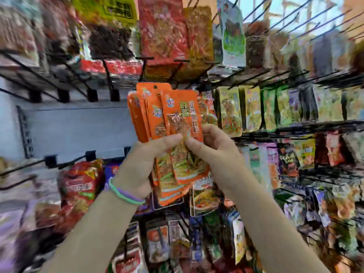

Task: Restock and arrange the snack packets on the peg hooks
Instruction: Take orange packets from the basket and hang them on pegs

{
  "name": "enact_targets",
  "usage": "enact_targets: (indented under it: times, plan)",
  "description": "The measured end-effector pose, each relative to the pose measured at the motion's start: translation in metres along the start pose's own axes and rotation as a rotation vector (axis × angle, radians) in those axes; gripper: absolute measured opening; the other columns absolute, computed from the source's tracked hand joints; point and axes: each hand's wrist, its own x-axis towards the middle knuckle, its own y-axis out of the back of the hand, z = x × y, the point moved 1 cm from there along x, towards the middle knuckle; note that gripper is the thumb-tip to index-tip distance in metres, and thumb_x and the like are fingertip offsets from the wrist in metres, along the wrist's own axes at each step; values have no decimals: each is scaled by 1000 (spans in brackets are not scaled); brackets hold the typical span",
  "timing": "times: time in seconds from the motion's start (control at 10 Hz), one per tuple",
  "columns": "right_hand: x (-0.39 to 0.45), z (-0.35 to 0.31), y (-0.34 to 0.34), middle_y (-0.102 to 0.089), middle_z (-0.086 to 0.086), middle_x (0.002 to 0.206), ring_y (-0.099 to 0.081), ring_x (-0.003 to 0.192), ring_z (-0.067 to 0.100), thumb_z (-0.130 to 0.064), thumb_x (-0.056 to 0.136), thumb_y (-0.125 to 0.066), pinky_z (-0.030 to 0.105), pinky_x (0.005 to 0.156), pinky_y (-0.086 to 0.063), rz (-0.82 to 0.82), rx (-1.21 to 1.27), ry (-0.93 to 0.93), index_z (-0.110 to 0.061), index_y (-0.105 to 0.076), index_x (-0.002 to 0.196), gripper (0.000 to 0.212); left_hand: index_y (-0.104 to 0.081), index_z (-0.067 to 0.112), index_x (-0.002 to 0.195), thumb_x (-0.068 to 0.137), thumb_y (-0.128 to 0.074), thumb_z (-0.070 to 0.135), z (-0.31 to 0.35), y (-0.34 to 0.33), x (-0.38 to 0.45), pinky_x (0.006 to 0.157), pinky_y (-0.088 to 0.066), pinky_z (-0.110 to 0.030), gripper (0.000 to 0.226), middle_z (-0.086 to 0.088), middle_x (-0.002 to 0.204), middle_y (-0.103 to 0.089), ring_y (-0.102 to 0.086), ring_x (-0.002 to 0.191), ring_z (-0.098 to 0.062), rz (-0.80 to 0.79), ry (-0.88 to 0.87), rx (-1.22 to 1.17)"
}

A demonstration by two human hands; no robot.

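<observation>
head view | left hand (137, 164) grips fanned stack of orange foil snack packets (157, 115), frame centre | right hand (212, 152) pinches front packet (185, 123)

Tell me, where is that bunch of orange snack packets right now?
In the head view, the orange snack packets sit mid-frame, fanned out and held up by the left hand and right hand, just left of the yellow-green packets hanging on the rack.
</observation>
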Motion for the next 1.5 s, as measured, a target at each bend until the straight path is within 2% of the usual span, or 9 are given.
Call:
enact_targets:
  times: [0.1,0.2,0.4,0.6,0.9,1.1,1.2,1.3,1.5]
  plan:
    - [13,0,-18,-74,3,98,-69,94,20,-28,77,-76,45,93,-55,-85,55,-25,-20,-64,100,27,-73,7,118,40,-98,55,15,21,-5,105,-49,-59,95,-20,124,-71,-66,118,-40,110,-52,18]
    - [20,-5,-36,-74,11,104,-70,98,28,-25,80,-75,54,99,-53,-120,85,-42,-15,-62,107,32,-76,9,115,69,-83,26,38,28,-27,83,-61,-49,49,-19,118,-73,-73,105,-38,137,-87,-78]
    - [27,-9,-55,-75,4,112,-70,108,26,-26,97,-65,56,101,-51,-180,106,-125,-21,-67,119,23,-75,12,115,74,-74,23,53,41,-27,83,-60,-49,42,-16,113,-76,-74,101,-38,257,-178,24]
    - [56,-15,-37,-71,18,111,-70,100,29,-40,102,-57,56,99,-52,81,53,-61,-20,-71,105,25,-72,12,95,72,-73,21,58,28,-3,61,-60,-33,25,-2,73,-75,-73,65,-19,255,-224,111]
    - [105,-16,-16,-51,9,79,-47,73,17,-42,104,-50,33,65,-33,114,-232,-120,1,-54,91,45,-71,7,121,77,-79,21,49,31,22,86,-60,-54,47,-21,113,-74,-71,102,-45,335,-163,97]
    - [112,-8,-11,-62,30,106,-58,81,28,-43,103,-52,35,72,-45,86,-266,-149,6,-60,107,50,-71,9,122,73,-78,28,45,40,28,93,-56,-58,54,-21,114,-74,-71,103,-44,355,-156,99]
    - [111,-2,-9,-57,9,84,-50,72,17,-42,102,-55,24,58,-37,91,-487,-25,-8,-57,94,34,-70,8,124,76,-83,24,44,40,29,91,-57,-55,52,-20,113,-74,-73,100,-42,337,-158,103]
    - [97,0,-9,-47,-4,96,-47,85,15,-45,98,-59,27,69,-34,236,-647,193,-14,-52,108,33,-72,11,115,77,-75,24,41,39,29,85,-60,-50,40,-17,106,-77,-75,91,-36,327,-139,74]
    - [75,0,-37,-48,5,79,-44,67,12,-50,83,-74,25,58,-38,-200,-307,127,-15,-50,107,48,-76,11,100,79,-71,21,39,31,29,67,-63,-39,24,-13,94,-78,-76,79,-30,235,-122,20]
